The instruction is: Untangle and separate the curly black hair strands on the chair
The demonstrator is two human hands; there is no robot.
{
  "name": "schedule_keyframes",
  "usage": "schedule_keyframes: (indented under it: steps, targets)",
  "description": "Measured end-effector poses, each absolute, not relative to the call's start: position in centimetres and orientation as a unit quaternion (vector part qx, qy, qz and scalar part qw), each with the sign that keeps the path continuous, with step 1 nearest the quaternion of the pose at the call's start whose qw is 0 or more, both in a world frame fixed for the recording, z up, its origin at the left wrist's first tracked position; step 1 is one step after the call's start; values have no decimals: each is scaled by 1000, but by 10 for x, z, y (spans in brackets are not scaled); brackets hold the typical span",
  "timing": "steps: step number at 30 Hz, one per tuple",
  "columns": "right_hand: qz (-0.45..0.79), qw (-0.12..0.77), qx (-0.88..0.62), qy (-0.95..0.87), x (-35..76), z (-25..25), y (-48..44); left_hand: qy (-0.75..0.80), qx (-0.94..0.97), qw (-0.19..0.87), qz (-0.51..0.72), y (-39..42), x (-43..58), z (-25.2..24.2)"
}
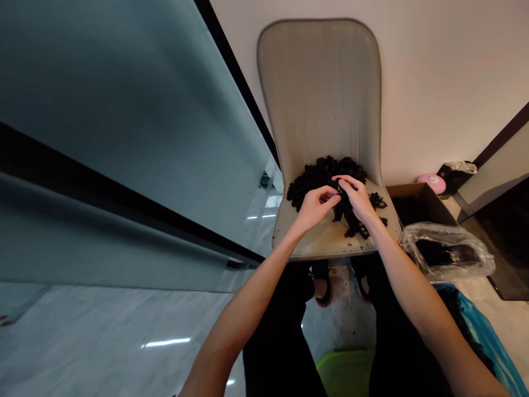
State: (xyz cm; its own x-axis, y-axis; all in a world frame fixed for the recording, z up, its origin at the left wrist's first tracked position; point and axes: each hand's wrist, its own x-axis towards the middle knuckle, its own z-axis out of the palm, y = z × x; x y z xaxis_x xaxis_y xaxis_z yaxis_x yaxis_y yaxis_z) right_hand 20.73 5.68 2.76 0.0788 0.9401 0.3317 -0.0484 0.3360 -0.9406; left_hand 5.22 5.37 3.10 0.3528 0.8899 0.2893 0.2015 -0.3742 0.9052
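A heap of small black pieces (pixel 318 175) lies on the seat of a grey chair (pixel 320 82), with some looser pieces near the seat's front right. Over the heap, my left hand (pixel 317 206) has its thumb and fingers bent toward each other; what they hold, if anything, is too small to name. My right hand (pixel 354 197) is close beside it on the right, its thumb and forefinger pinched at a small dark bit I cannot make out. The fingertips of both hands nearly meet.
To the right are a cardboard box (pixel 442 205), a clear plastic bag (pixel 475 259) with dark contents, a blue bag (pixel 487 331) and a pink round object (pixel 432 182). A glass panel (pixel 144 127) stands left. Below is a green object (pixel 345 372).
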Motion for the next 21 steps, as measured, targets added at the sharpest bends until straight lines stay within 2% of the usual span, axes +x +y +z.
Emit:
schedule_keyframes:
  steps: [6, 11, 16, 21]
  targets:
    - [376, 592, -462, -543, 210, 20, 65, 407, 728, 387, 393, 55, 40, 24]
    - [387, 473, -545, -574, 210, 6, 73, 397, 748, 422, 325, 60, 41, 1]
    - [388, 426, -550, -605, 211, 5, 72, 428, 732, 315, 427, 73, 40, -7]
    - [389, 398, -543, -629, 216, 5, 71, 382, 774, 268, 428, 77, 41, -6]
